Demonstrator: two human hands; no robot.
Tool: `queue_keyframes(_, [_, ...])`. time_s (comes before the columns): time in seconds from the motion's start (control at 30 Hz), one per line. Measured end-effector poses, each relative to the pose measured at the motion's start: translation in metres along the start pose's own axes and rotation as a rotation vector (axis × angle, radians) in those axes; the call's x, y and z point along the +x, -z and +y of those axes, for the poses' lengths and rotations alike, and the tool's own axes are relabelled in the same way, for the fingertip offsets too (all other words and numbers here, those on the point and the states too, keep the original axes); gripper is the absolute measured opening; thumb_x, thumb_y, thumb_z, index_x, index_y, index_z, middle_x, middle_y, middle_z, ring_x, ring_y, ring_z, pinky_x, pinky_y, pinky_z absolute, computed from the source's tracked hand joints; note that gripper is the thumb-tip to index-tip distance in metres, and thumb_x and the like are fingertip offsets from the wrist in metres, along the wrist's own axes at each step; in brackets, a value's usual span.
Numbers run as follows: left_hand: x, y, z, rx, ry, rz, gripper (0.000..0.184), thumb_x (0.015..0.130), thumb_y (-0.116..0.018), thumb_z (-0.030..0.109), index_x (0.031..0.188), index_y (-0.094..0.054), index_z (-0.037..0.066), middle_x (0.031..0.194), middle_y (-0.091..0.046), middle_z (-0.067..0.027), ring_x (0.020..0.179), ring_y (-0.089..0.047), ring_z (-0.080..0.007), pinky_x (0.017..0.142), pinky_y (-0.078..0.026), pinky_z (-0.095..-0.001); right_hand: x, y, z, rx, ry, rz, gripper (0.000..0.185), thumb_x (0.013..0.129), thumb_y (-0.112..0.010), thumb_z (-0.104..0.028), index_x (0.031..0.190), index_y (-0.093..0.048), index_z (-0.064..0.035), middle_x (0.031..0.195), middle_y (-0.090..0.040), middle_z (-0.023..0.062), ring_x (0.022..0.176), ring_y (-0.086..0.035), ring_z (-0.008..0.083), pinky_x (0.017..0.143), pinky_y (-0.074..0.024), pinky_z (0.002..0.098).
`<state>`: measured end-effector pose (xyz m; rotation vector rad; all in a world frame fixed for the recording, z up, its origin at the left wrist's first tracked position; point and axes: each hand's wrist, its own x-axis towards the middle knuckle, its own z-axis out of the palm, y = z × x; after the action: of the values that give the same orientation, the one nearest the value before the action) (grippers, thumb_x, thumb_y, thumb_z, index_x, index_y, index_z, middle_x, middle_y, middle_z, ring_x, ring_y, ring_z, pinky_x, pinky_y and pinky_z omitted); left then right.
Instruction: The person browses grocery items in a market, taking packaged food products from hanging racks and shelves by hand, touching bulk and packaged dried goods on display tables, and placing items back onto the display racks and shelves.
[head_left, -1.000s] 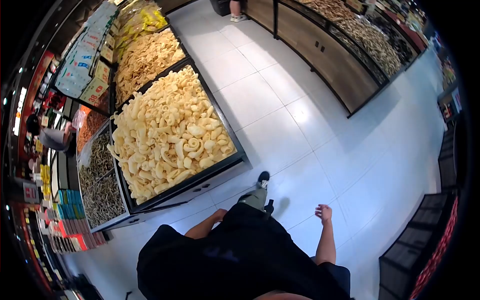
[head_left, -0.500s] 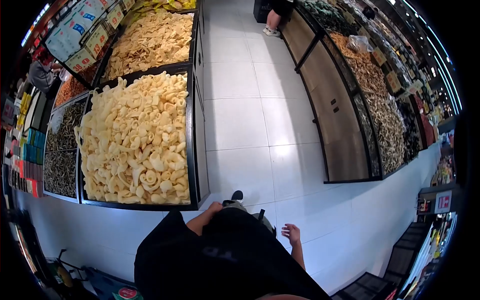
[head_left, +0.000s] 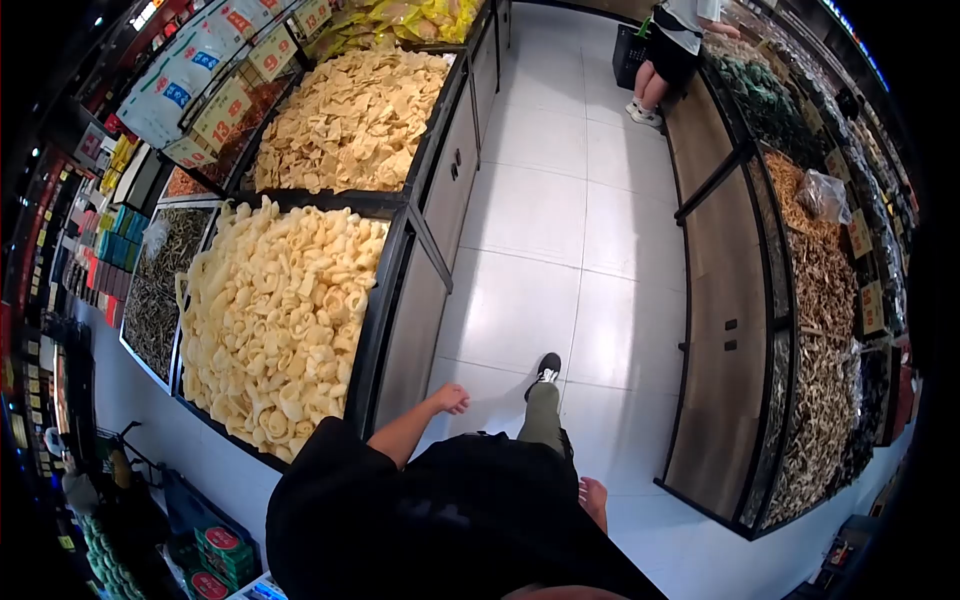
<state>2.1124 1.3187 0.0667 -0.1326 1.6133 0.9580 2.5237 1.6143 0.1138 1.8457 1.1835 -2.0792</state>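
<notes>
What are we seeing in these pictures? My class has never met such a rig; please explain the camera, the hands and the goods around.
No robot here: one head-worn camera took every picture, looking forward and down over its wearer's shirt. The bare left hand is near a bin of pale curls; the right hand is partly hidden by the shirt. Neither visibly holds anything. Beyond the curls lie pale flakes, and across the aisle are brown pieces. Another person stands farther ahead, beside a basket.
</notes>
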Motion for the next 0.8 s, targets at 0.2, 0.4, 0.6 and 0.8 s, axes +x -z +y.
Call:
queue_keyframes(0.2, [-0.015, 0.014, 0.066, -0.189, 0.146, 0.173, 0.028, 0.09, -0.05, 0.023, 0.11, -0.059, 0.005, 0.097, -0.067, -0.0104, 0.082, -0.066, -0.0227, 0.069, -0.053, -0.0375, 0.168, -0.044, -0.247, -0.483, -0.195, -0.154, 0.03, 0.086, -0.052, -0.02, 0.107, -0.056, 0.0003, 0.092, -0.064, 0.0154, 0.07, -0.063, 0.0249, 0.063, -0.0542, 0.0392])
queue_keyframes(0.4, [0.001, -0.009, 0.173, -0.558, -0.089, 0.332, 0.023, 0.093, -0.047, 0.018, 0.107, -0.059, 0.004, 0.095, -0.065, -0.0086, 0.082, -0.065, -0.0209, 0.071, -0.053, -0.0357, 0.219, -0.195, -0.555, -0.511, 0.387, -0.36, 0.024, 0.089, -0.048, -0.016, 0.1, -0.06, 0.0017, 0.083, -0.065, 0.0155, 0.063, -0.063, 0.0205, 0.056, -0.0538, 0.0296])
queue_keyframes(0.6, [0.123, -0.016, 0.172, -0.629, 0.009, 0.303, 0.02, 0.083, -0.05, 0.012, 0.092, -0.067, 0.01, 0.086, -0.064, -0.001, 0.076, -0.059, -0.0138, 0.06, -0.047, -0.0302, 0.251, -0.319, -0.714, -0.589, 0.585, -0.47, 0.023, 0.091, -0.043, -0.012, 0.104, -0.058, 0.0004, 0.084, -0.064, 0.0131, 0.064, -0.062, 0.0172, 0.059, -0.0529, 0.028])
queue_keyframes(0.8, [0.242, 0.068, 0.231, -0.238, -0.03, 0.134, 0.027, 0.086, -0.048, 0.017, 0.107, -0.062, 0.009, 0.1, -0.065, -0.008, 0.088, -0.061, -0.0226, 0.075, -0.049, -0.0408, 0.327, -0.293, -0.693, -0.679, 0.174, -0.565, 0.023, 0.092, -0.046, -0.013, 0.106, -0.058, -0.0007, 0.086, -0.066, 0.017, 0.065, -0.066, 0.0242, 0.058, -0.0552, 0.0313])
